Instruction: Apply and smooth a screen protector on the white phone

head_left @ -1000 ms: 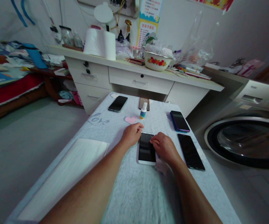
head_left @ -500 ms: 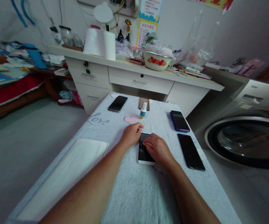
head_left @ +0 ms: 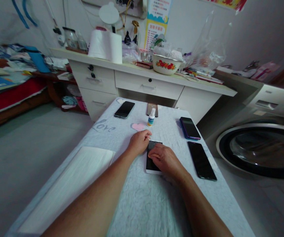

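A white-framed phone (head_left: 154, 168) lies screen up on the cloth-covered table (head_left: 142, 204). At its upper left corner rests my left hand (head_left: 139, 142), fingers curled together; whatever they pinch, if anything, is hidden. My right hand (head_left: 165, 158) is over the screen with its fingers bunched and fingertips down on the glass; anything between them is too small to make out. Beyond my hands a small white spray bottle (head_left: 151, 118) stands upright beside a pink heart print (head_left: 137, 126). A brown phone case or phone (head_left: 152, 109) lies behind the bottle.
A black phone (head_left: 124, 109) lies at the back left. On the right are stacked phones (head_left: 190, 128) and another black phone (head_left: 201, 160). A pale pad (head_left: 70, 187) covers the left side. Behind stands a white desk (head_left: 132, 70); a washing machine (head_left: 267, 131) is at the right.
My right hand has shifted slightly down and left over the phone's screen, showing more of its top right corner. My left hand has stayed in place.
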The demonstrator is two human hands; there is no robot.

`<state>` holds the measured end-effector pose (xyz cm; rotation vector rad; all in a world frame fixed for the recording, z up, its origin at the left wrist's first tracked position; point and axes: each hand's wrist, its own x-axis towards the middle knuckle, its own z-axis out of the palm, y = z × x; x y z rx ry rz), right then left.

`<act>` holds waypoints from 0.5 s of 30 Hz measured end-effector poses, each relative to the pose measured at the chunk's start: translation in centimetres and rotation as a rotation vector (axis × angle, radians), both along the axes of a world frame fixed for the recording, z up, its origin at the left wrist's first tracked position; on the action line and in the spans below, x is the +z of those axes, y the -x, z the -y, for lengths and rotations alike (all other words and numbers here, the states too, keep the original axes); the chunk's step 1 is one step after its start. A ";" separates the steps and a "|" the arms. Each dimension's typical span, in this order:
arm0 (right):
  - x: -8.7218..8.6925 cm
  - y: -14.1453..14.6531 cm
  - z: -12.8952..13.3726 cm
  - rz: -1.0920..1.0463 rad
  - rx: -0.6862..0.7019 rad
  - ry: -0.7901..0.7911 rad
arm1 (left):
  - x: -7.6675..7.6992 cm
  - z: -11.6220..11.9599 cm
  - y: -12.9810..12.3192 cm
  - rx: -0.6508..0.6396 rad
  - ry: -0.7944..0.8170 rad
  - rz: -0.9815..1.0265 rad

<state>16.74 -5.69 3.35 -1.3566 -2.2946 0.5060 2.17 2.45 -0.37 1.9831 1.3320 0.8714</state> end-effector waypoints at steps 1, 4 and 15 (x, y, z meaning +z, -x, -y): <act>0.0 -0.2 -0.1 0.013 -0.017 0.001 | 0.0 0.0 0.0 0.001 -0.001 0.000; 0.1 -0.9 -0.3 0.081 -0.114 -0.003 | -0.1 0.0 0.0 -0.001 -0.004 -0.004; 0.0 -0.7 -0.8 0.203 -0.289 -0.041 | 0.1 0.0 0.0 -0.008 -0.016 -0.003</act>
